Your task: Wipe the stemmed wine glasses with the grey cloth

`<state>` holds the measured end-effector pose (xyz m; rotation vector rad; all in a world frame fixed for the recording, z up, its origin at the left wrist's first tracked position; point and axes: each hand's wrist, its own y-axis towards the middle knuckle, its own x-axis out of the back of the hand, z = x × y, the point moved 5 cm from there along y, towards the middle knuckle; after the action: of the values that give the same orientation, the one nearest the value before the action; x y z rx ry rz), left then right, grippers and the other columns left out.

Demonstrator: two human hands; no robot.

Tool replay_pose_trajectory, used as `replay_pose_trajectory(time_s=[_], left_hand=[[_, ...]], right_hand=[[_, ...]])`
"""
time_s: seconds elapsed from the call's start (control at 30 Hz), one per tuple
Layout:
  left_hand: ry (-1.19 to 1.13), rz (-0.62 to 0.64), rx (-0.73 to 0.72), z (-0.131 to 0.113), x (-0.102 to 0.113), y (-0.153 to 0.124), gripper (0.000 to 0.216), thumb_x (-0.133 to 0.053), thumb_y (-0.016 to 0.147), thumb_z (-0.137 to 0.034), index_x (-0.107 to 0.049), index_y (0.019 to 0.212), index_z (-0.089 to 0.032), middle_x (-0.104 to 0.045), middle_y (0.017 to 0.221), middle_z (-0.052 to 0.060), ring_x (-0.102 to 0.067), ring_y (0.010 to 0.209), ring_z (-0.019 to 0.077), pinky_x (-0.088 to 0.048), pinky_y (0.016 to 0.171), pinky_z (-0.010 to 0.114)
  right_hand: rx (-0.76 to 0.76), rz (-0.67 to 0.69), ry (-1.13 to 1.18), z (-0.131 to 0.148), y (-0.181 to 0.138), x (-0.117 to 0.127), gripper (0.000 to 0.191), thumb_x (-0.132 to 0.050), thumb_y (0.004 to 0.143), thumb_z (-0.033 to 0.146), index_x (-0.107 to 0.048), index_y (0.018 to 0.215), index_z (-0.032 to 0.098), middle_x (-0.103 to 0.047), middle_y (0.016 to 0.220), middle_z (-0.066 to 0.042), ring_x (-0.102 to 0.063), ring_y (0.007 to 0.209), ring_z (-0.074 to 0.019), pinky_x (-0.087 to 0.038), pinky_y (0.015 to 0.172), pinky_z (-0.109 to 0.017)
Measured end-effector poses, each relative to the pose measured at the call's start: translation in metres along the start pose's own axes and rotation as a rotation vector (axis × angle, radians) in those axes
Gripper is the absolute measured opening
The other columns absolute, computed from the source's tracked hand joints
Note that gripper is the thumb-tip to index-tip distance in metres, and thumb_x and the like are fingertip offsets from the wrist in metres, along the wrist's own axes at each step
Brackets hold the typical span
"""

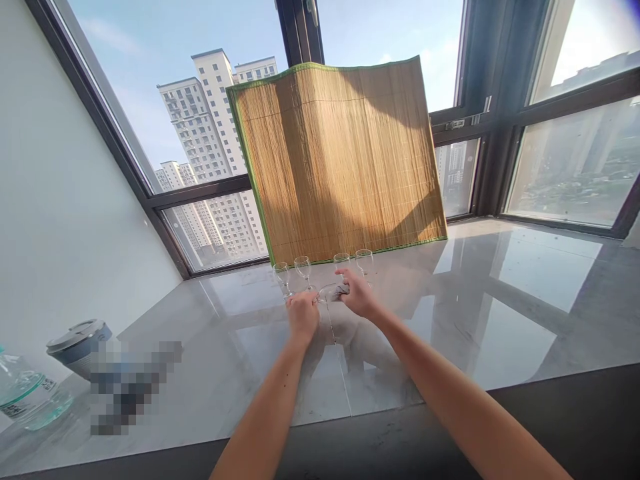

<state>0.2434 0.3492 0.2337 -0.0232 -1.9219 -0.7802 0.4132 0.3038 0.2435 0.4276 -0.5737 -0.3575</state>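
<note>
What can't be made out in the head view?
- Glass between left hand and right hand: mostly covered by both hands, too small to tell shape or grip.
- Grey cloth: only a bit shows at the right fingers.
- Patch by the cup: pixelated, contents unreadable.
- Bottle: cut off by the left edge.
- Window behind the mat: hidden by it.

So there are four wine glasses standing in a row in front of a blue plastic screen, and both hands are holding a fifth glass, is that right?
Not quite. In the head view the screen behind the row of four glasses is a bamboo mat with a green edge, not blue plastic. The rest holds: the left hand and right hand hold a fifth glass between them.
</note>
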Motion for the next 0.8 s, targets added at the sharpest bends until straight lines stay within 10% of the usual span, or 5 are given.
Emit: replay_pose_trajectory(time_s=[0.3, 0.57, 0.8], left_hand=[[-0.217, -0.039, -0.003, -0.002, -0.001, 0.002, 0.023, -0.058, 0.086, -0.025, -0.078, 0.096, -0.026, -0.066, 0.09, 0.006, -0.057, 0.092, 0.0209, -0.041, 0.085, 0.032], [-0.691, 0.164, 0.149, -0.007, -0.024, 0.001, 0.018, -0.064, 0.076, -0.031, -0.073, 0.077, -0.015, -0.05, 0.056, -0.004, -0.044, 0.056, 0.0106, -0.033, 0.059, 0.023], [-0.791, 0.267, 0.093, -0.015, -0.041, 0.003, 0.025, -0.064, 0.076, -0.036, -0.064, 0.065, -0.014, -0.042, 0.052, -0.005, -0.034, 0.05, 0.0077, -0.026, 0.052, 0.023]], right_hand=[[-0.14, 0.07, 0.707, 0.013, 0.0, 0.014, 0.07, -0.071, 0.059, 0.021, -0.051, 0.126, 0.018, -0.059, 0.068, 0.005, -0.056, 0.06, -0.0123, -0.044, 0.058, -0.024], [0.013, -0.701, 0.519, 0.025, -0.007, 0.062, 0.048, -0.071, 0.064, 0.027, -0.052, 0.108, 0.02, -0.06, 0.075, 0.003, -0.053, 0.061, -0.0108, -0.042, 0.054, -0.022], [-0.006, -0.884, 0.519, 0.023, -0.012, 0.073, 0.047, -0.071, 0.068, 0.027, -0.05, 0.109, 0.02, -0.056, 0.074, 0.005, -0.05, 0.058, -0.0086, -0.042, 0.054, -0.021]])
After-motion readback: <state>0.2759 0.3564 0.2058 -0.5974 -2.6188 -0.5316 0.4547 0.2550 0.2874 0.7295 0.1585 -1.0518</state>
